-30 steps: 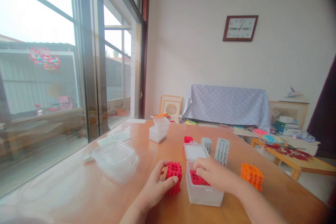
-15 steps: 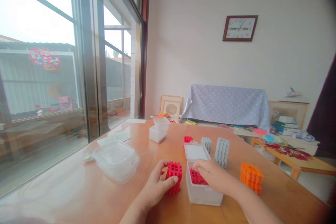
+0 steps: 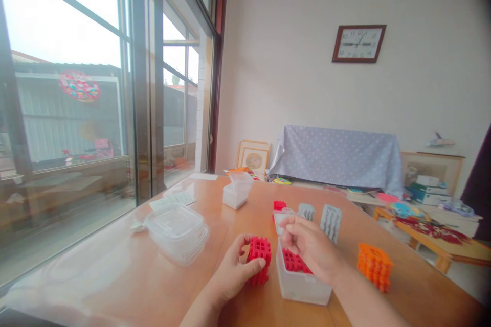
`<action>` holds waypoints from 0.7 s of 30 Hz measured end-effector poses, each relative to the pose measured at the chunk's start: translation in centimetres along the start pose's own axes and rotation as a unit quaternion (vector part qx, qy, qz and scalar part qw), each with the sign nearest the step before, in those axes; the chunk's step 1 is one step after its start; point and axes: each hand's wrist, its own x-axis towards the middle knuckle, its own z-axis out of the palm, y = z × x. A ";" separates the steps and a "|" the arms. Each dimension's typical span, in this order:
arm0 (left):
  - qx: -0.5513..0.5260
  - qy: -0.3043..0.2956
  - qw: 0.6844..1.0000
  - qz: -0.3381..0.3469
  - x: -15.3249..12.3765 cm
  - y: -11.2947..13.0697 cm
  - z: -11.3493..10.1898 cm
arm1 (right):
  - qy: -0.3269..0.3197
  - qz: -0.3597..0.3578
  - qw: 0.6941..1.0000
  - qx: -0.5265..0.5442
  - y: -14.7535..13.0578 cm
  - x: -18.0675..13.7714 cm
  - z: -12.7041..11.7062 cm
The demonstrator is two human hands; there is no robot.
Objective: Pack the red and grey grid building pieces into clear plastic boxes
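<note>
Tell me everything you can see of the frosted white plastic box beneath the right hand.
The frosted white rectangular plastic box stands upright on the brown wooden table, its lid open on the far side. Red plastic-looking lattice pieces lie inside. The right hand is over it, hiding part of the lid and opening; whether they touch is unclear.

On the table (image 3: 218,230) I see a near box (image 3: 303,288), a red stack (image 3: 279,205) behind it, grey stacks (image 3: 332,220), an orange stack (image 3: 374,265), clear tub (image 3: 176,225), papers (image 3: 180,198) and far box (image 3: 233,199).
</note>
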 end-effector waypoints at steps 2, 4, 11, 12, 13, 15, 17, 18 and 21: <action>-0.010 -0.005 1.000 0.003 0.1 -0.2 -0.1 | -0.014 -0.004 0.995 0.102 0.4 0.2 0.4; -0.014 -0.008 1.000 0.007 0.2 -0.5 -0.1 | -0.020 0.005 0.985 0.170 0.8 0.4 0.6; -0.021 -0.007 1.000 -0.001 0.1 -0.2 -0.1 | -0.024 0.045 0.960 0.275 1.1 0.8 0.7; -0.025 -0.006 1.000 -0.004 0.1 -0.1 0.0 | -0.024 0.049 0.959 0.278 1.1 0.8 0.7; -0.027 -0.005 1.000 -0.008 0.0 0.1 0.0 | -0.023 0.052 0.958 0.280 1.1 0.8 0.7; -0.030 -0.001 0.999 -0.014 -0.1 0.3 0.1 | -0.022 0.055 0.960 0.274 1.1 0.7 0.9; -0.032 0.002 0.999 -0.013 -0.2 0.3 0.1 | -0.011 0.044 0.968 0.245 1.0 0.5 1.2; -0.033 0.003 0.999 -0.011 -0.2 0.2 0.1 | -0.003 0.035 0.975 0.220 0.9 0.4 1.4; -0.034 -0.002 0.999 -0.008 -0.1 0.0 0.0 | 0.018 0.016 0.994 0.111 0.6 0.0 2.1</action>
